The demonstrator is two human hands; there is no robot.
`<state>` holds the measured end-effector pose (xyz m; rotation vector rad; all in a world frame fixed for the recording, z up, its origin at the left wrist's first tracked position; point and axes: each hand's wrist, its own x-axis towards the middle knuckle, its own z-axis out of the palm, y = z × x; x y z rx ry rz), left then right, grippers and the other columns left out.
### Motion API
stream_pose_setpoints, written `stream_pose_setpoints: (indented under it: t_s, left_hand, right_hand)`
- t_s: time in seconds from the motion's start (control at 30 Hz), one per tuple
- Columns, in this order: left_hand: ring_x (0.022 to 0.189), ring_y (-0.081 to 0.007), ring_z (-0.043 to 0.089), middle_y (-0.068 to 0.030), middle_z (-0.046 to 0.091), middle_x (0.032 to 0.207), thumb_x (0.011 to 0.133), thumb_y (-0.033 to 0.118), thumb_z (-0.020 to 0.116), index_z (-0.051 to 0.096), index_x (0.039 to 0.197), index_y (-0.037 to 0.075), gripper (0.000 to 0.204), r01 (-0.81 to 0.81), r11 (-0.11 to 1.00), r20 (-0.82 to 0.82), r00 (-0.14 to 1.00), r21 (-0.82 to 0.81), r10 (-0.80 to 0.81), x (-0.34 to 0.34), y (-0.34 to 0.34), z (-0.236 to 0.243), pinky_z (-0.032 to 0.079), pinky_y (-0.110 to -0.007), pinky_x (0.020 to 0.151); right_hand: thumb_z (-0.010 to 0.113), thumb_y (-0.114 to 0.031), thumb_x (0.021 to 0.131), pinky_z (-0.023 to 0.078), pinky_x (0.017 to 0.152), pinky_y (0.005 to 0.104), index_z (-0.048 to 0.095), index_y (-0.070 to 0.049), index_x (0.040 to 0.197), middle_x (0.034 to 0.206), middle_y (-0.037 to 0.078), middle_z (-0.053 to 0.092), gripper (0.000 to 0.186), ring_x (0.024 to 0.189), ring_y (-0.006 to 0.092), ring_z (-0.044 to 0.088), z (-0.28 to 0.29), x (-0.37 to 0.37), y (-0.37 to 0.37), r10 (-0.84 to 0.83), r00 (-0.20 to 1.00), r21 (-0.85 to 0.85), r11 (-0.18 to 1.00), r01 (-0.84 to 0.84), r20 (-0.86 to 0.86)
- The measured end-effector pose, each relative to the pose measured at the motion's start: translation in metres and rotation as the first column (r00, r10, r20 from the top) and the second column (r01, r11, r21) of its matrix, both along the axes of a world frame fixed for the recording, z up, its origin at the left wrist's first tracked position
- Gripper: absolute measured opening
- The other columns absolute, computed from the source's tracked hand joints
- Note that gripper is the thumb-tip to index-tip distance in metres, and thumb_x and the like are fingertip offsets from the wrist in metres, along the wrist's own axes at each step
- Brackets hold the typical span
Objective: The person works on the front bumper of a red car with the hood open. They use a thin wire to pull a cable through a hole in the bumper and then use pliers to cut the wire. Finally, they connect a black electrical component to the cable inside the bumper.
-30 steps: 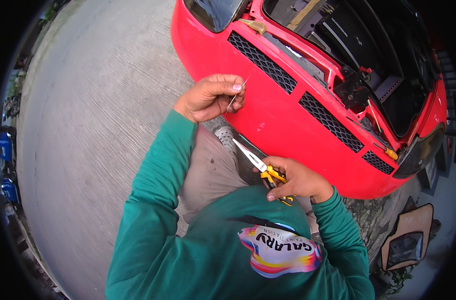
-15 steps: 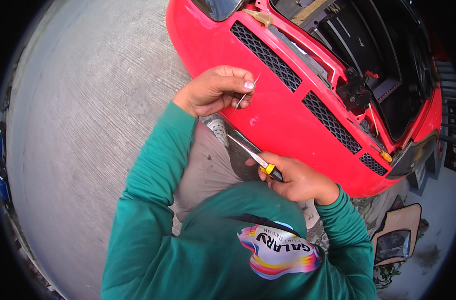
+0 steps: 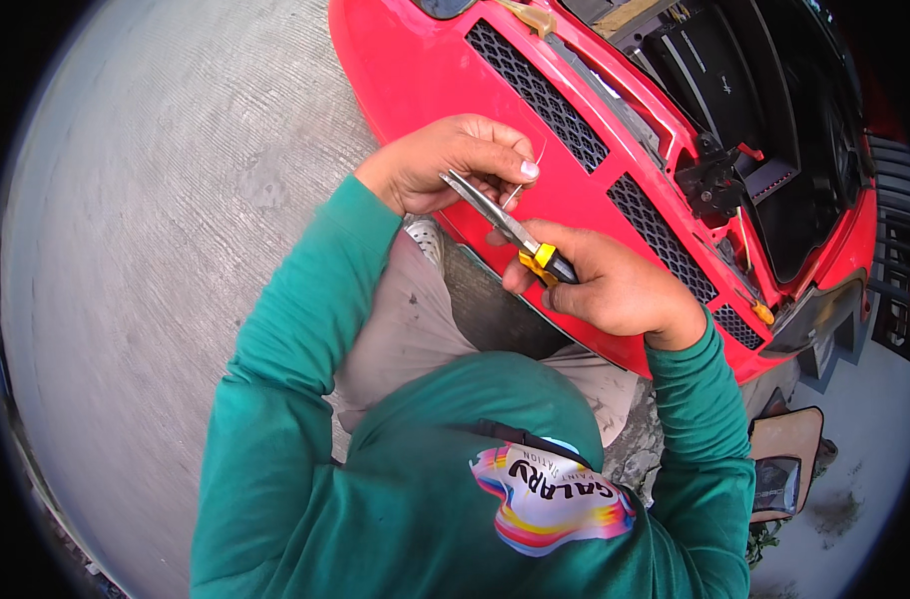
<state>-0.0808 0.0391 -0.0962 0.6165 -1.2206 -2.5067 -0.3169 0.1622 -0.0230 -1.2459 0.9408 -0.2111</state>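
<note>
Red car [image 3: 405, 65] ahead, curled hands [image 3: 453, 160] [image 3: 625, 280] grip thin strand (left), pliers [image 3: 505, 224] (right).

L arm [image 3: 265, 389] reaches fwd, elbow bent & held out to the side, forearm [image 3: 325, 265] angled in twd body midline; L wrist [image 3: 380, 190] approx. straight. L hand [image 3: 450, 160] is the farther fwd of the 2, thumb [image 3: 500, 158] on top, pressed in a pinch w/ the other fingers [image 3: 503, 137] curled. R arm [image 3: 704, 429] bent too, elbow low near the R side, forearm angled fwd & inward; R wrist [image 3: 682, 324] leads to R hand [image 3: 620, 280], back up, closed in a grip, some fingers partly hidden. Hands v. near each other, R a bit lower.
</note>
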Motion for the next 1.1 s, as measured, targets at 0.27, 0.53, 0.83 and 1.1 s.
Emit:
stream_pose_setpoints:
  t_s: [0.27, 0.53, 0.83, 1.1]
  left_hand:
    - [0.07, -0.0088, 0.072, -0.0073, 0.076, 0.084, 0.102, 0.021, 0.079, 0.072, 0.096, 0.005, 0.019, 0.023, 1.0, 0.017, 1.0, -0.001, -0.023, -0.004, -0.002, -0.003, 0.058, -0.02, 0.065]
    - [0.073, -0.0103, 0.072, -0.0039, 0.072, 0.08, 0.099, 0.022, 0.084, 0.075, 0.095, 0.004, 0.02, -0.036, 0.999, 0.008, 0.999, -0.005, 0.036, -0.007, 0.001, -0.005, 0.056, -0.021, 0.065]
    - [0.074, -0.0106, 0.072, -0.0039, 0.073, 0.081, 0.1, 0.023, 0.082, 0.074, 0.093, 0.006, 0.019, -0.086, 0.996, -0.014, 0.996, -0.038, 0.086, -0.007, 0.002, -0.007, 0.055, -0.022, 0.066]
    - [0.074, -0.0106, 0.074, -0.0052, 0.074, 0.083, 0.101, 0.019, 0.081, 0.074, 0.095, 0.005, 0.017, -0.055, 0.998, 0.0, 0.998, -0.011, 0.055, -0.007, 0.005, -0.007, 0.057, -0.021, 0.065]
  right_hand:
    - [0.06, 0.015, 0.097, 0.053, 0.111, 0.0329, 0.054, -0.002, 0.162, 0.128, 0.01, 0.072, 0.068, 0.121, 0.0174, 0.068, -0.003, 0.007, -0.01, -0.028, 0.998, 0.07, 0.997, 0.024, 0.059]
    - [0.067, 0.004, 0.105, 0.054, 0.093, 0.0282, 0.056, -0.004, 0.161, 0.122, 0.007, 0.075, 0.057, 0.106, 0.0121, 0.068, -0.001, 0.011, -0.012, -0.024, 0.999, 0.031, 0.999, 0.023, 0.031]
    - [0.078, -0.008, 0.103, 0.054, 0.09, 0.0309, 0.071, 0.0, 0.135, 0.1, 0.006, 0.071, 0.033, 0.095, 0.0115, 0.063, -0.005, 0.024, -0.001, -0.191, 0.968, -0.163, 0.973, 0.164, -0.163]
    - [0.088, -0.014, 0.096, 0.05, 0.063, 0.0348, 0.074, 0.0, 0.099, 0.07, 0.007, 0.066, 0.02, 0.065, 0.0124, 0.059, -0.052, 0.041, 0.011, -0.36, 0.925, -0.426, 0.86, 0.28, -0.12]
